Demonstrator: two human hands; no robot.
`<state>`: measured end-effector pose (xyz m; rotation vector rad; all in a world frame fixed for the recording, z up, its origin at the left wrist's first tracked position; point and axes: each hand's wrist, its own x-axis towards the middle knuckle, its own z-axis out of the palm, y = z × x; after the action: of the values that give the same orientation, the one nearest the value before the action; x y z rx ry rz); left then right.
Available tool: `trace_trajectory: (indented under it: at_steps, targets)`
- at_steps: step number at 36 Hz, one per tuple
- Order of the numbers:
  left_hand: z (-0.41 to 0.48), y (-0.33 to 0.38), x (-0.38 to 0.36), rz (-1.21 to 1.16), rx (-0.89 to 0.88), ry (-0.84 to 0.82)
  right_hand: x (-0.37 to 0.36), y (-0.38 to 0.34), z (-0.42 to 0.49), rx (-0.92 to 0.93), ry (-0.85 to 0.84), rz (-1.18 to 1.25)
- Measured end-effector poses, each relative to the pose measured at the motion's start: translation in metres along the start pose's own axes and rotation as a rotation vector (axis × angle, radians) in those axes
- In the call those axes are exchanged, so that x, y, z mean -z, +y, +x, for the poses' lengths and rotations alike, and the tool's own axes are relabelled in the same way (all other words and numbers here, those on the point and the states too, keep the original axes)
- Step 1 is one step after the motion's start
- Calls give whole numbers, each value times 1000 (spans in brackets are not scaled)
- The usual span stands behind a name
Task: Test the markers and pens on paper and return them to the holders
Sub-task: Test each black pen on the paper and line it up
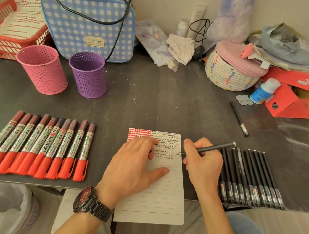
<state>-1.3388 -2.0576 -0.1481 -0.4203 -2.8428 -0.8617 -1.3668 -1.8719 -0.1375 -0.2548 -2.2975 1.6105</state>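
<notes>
A lined paper sheet (pixel 162 191) lies at the desk's front edge, its top rows filled with red and black test marks. My left hand (pixel 134 165) rests flat on it, fingers spread. My right hand (pixel 202 161) grips a black pen (pixel 216 148), its tip touching the paper's right edge. Several red markers (pixel 35 145) lie in a row at the left. Several black pens (pixel 249 177) lie in a row at the right. Behind the markers stand a pink holder (pixel 42 70) and a purple holder (pixel 88 74), both looking empty.
One loose black pen (pixel 239 118) lies at right centre. A checked blue bag (pixel 87 23), a red basket (pixel 7 26), a rope basket (pixel 231 71), a small bottle (pixel 263 91) and a red shoebox (pixel 300 96) crowd the back of the dark desk (pixel 151 101).
</notes>
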Motion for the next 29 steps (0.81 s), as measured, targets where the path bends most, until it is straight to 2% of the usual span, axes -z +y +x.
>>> trace_trajectory:
  at_steps: [5,11,13,17,22,29]
  targets:
    - [-1,5,6,-87,1,24,5,-10,-3,-58,48,146]
    - [-3,3,8,-191,-32,91,10,-17,-12,-156,-213,566]
    - [-2,1,6,-161,-31,115,8,-16,-17,-164,-253,565]
    - [0,-1,4,-116,-21,106,10,-14,-20,-140,-217,557]
    - [-2,-1,0,-270,105,63,11,-13,-20,-81,-207,508]
    - [-1,-4,2,-284,61,103,11,-11,-19,-86,-199,535]
